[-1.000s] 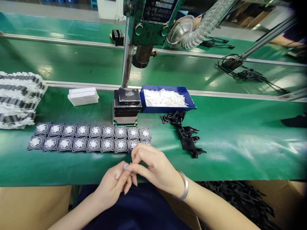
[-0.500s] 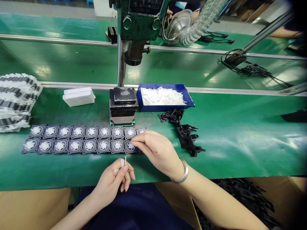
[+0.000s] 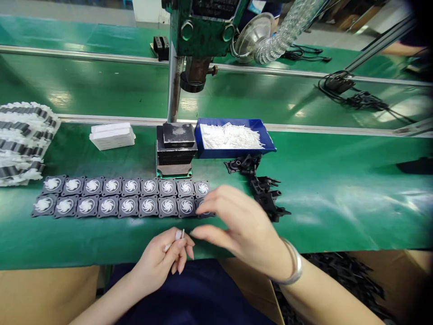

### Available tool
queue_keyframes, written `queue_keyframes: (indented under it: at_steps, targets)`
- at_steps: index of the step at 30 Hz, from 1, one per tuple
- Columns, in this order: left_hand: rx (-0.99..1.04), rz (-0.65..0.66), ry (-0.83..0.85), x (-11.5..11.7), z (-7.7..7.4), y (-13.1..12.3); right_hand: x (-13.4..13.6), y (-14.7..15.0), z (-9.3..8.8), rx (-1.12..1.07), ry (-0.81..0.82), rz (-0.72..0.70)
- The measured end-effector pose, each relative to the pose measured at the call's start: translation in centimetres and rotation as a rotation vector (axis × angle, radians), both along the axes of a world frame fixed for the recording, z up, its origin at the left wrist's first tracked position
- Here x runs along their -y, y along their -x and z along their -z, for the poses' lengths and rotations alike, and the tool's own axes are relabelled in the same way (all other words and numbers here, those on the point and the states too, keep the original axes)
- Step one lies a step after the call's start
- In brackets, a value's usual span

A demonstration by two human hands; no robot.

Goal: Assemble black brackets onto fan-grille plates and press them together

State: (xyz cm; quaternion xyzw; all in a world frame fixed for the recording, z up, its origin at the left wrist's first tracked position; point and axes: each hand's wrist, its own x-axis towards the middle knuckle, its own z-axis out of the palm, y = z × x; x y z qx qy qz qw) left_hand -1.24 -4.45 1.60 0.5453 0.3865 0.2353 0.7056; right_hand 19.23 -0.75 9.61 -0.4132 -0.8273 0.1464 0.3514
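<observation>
Near the table's front edge my left hand [image 3: 164,255] is closed, with a thin white stick [image 3: 183,233] pinched between thumb and index finger. White wraps, perhaps tape, show on its fingers. My right hand [image 3: 237,230], slightly blurred, is open with thumb and fingers apart, close to the left fingertips. Nothing shows between its fingers. Beyond the hands lie two rows of black square frames with white spiral-bladed centres [image 3: 148,206]. My right fingers cover part of the frame at the right end of the near row.
A blue tray [image 3: 270,146] of white sticks stands behind, beside a black block fixture [image 3: 176,153] under a green press [image 3: 209,31]. Black plastic parts [image 3: 267,196] lie to the right, a white box [image 3: 112,136] at back left, and white-and-black stacked parts [image 3: 23,144] far left.
My right hand has left the near row, moving right and towards me, and its fingers have parted. My left hand has shifted slightly right, still holding the stick.
</observation>
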Motion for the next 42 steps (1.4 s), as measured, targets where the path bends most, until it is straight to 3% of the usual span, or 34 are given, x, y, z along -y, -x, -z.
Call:
queue_keyframes:
  at_steps: [3,6,9,12,15,18,29,36,38,42]
  targets:
    - [-0.042,0.047,-0.116,0.0,0.1,0.2,1.3,1.0,1.7,-0.015,0.268,-0.176]
    - [-0.066,0.075,-0.167,0.1,0.3,0.2,2.0,1.5,3.0,-0.087,0.357,-0.154]
    - [-0.042,0.046,-0.124,0.2,0.4,0.0,1.8,0.6,2.5,-0.250,0.374,-0.094]
    - [-0.006,-0.018,-0.010,0.3,0.5,-0.4,1.2,-1.1,1.5,-0.401,0.324,0.117]
    - [-0.002,-0.041,0.042,0.3,0.6,-0.7,0.8,-2.5,1.2,-0.275,0.223,0.255]
    - [-0.007,-0.046,0.063,0.3,0.7,-0.7,0.8,-2.8,2.0,-0.105,0.116,0.222]
    - [-0.040,-0.043,0.062,0.2,0.7,-0.7,-0.1,-2.1,4.4,0.035,0.019,0.141]
    - [-0.018,-0.022,0.054,0.2,0.7,-0.6,0.5,-3.6,0.7,-0.227,-0.271,0.373]
    - [-0.010,-0.012,0.050,0.2,0.7,-0.6,0.8,-3.8,0.3,-0.234,-0.238,0.368]
    - [-0.026,0.004,0.040,0.1,0.9,-0.6,0.7,-3.3,1.9,-0.124,0.056,0.231]
